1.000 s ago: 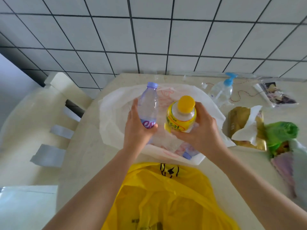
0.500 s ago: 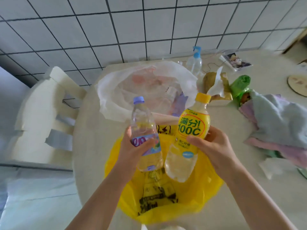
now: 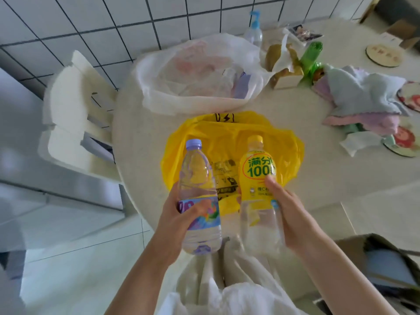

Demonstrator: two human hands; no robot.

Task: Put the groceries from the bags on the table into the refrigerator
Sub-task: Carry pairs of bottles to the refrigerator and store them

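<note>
Above the near edge of the counter (image 3: 318, 189), seen from the head camera, the left hand (image 3: 179, 221) grips a clear water bottle (image 3: 200, 201) with a pale purple cap and a purple label, its thumb curled across the label and its other fingers wrapped round the far side; the right hand (image 3: 293, 217) holds a yellow-capped drink bottle (image 3: 259, 196) with a yellow label printed in green, fingers (image 3: 272, 185) curled over the label's right side and the thumb showing at its left edge; both bottles stand roughly upright, just beside each other and apart, held off the counter in front of the person's pale clothing; beyond them on the counter lies a yellow plastic bag (image 3: 231, 137), open and flattened, and past that a white plastic bag (image 3: 193, 96), open at the top, with blurred packets inside; to the right of the white bag sit a clear spray bottle with a blue top (image 3: 253, 32), a brown paper package (image 3: 284, 69), a green plastic bag (image 3: 310, 57) and a heap of folded cloths (image 3: 363, 94); a round wooden coaster (image 3: 384, 55) lies further right; a white plastic chair (image 3: 75, 114) stands at the counter's left, against the tiled wall (image 3: 91, 26).
</note>
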